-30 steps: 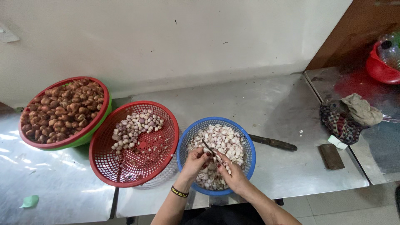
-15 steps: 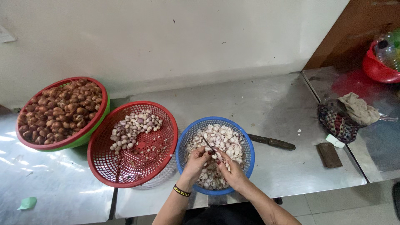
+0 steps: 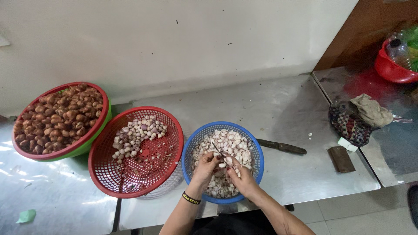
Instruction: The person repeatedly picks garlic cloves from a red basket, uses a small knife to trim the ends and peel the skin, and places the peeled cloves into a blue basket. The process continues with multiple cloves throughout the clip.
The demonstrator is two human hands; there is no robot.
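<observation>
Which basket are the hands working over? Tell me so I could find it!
Look at the long shiny metal table by the white wall. Three round baskets sit in a row; take the one on the right, under the left hand and right hand. It is the blue basket; the other two are red.

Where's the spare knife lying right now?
In the head view, the dark-handled knife lies flat on the steel table, just right of the blue basket and left of the small brown block.

baskets: three in row on table (image 3: 283, 109) | knife (image 3: 281, 147) right
</observation>
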